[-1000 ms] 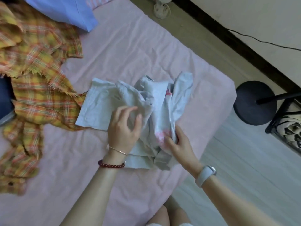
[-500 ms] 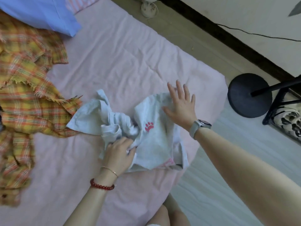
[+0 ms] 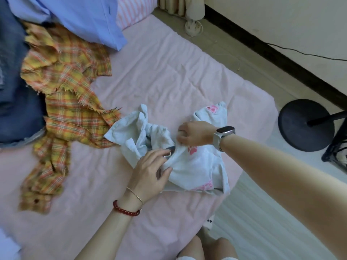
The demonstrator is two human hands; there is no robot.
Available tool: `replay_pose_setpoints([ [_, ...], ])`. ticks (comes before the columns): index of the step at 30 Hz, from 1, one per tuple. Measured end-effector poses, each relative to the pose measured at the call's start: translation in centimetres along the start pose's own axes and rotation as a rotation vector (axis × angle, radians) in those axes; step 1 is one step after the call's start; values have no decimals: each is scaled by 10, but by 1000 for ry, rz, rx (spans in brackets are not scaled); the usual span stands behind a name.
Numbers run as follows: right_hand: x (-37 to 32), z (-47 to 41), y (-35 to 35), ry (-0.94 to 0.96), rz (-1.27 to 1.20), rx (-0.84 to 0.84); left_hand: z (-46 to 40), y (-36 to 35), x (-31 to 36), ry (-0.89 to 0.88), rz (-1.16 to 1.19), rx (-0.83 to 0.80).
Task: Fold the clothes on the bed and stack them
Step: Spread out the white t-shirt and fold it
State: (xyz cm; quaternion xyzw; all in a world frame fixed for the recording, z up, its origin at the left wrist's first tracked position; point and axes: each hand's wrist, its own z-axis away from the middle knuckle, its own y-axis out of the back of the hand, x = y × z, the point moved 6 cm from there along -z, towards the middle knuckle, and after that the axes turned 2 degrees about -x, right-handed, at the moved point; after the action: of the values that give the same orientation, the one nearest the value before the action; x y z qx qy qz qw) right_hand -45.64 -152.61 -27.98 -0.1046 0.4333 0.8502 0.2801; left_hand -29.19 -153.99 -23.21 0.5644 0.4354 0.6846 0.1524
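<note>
Head view: both hands [image 3: 195, 135] pinching crumpled pale shirt [image 3: 195, 164] near bed edge [image 3: 262, 102]; bare sheet beyond

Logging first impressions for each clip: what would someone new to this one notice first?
Both hands meet at the middle of a crumpled pale blue garment with pink paw prints near the bed's right edge: the left hand grips a fold, the right hand, smartwatch at its wrist, pinches the cloth. Left of it sprawls an unfolded yellow-orange plaid shirt on the pink sheet, with jeans at the far left.
</note>
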Motion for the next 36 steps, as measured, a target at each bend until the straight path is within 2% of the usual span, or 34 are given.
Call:
replay_pose_setpoints([
  [3,5,72,3,128,-8,310,16,12,24,-70,-65,-6],
  [7,6,176,5,199,-146,673,29,11,68,-176,-287,-168],
  [9,8,220,4,193,-180,822,31,10,86,-146,-394,-268],
  [11,12,257,1,182,-232,926,36,7,99,-33,-498,-378],
  [13,17,292,1,194,-246,1008,47,9,117,63,-635,-410],
  [17,25,370,9,304,-155,1143,79,24,168,234,-772,-297],
  [21,32,437,12,305,-136,1265,118,36,224,239,-765,-141],
  [25,25,478,25,344,-178,1336,155,75,272,205,-660,130],
  [28,3,498,44,396,-196,1377,180,109,302,193,-488,316],
  [31,-27,515,64,447,-251,1429,206,143,314,265,-197,466],
  [33,-48,527,75,499,-297,1456,223,161,320,295,-14,492],
  [36,-77,547,85,551,-320,1532,254,183,338,264,95,550],
])
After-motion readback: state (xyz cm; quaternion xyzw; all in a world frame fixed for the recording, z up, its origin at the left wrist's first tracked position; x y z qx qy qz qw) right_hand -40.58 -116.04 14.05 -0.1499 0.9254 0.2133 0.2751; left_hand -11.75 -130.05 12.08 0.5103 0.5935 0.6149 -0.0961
